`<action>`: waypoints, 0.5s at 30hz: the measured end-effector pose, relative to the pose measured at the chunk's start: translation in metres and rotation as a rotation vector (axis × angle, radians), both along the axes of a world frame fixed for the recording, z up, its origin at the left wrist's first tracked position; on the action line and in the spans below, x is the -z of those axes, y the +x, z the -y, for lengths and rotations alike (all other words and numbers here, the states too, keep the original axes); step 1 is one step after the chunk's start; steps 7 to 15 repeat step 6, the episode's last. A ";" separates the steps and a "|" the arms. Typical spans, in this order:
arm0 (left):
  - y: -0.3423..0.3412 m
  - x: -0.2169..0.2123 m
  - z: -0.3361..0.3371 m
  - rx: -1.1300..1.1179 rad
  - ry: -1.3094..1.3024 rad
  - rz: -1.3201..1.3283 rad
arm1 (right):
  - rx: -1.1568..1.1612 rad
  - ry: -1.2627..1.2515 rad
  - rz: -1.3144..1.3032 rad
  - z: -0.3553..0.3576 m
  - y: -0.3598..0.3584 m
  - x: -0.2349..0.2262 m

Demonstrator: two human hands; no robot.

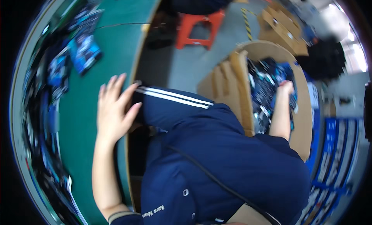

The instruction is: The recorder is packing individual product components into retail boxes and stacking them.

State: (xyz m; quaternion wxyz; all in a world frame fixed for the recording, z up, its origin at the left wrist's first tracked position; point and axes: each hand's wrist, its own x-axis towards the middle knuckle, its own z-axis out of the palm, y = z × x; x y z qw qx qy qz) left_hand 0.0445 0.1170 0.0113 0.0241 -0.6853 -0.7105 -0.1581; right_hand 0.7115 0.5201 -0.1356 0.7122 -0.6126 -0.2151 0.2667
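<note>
My left hand [112,110] lies at the edge of the green tabletop [85,147], its fingers spread and nothing in it. To the right, my right arm reaches into a large cardboard box [242,97]. Inside are many dark and blue plastic-wrapped packets [265,91], jumbled together. My right hand [286,87] is among them near the far side of the box, with its fingers curled closed. What it grips is too small and blurred to make out. A blue and black packet [84,52] lies on the table beyond my left hand.
More dark packets [42,120] line the table's left side. A red plastic stool [199,29] stands on the floor ahead. An open carton [283,27] is at the far right, beside a dark heap [323,60]. Blue shelving or bins [335,151] stand on the right.
</note>
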 end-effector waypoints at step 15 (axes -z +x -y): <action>0.011 0.013 0.006 -0.071 -0.087 -0.022 | 0.187 -0.960 0.589 0.152 -0.025 0.093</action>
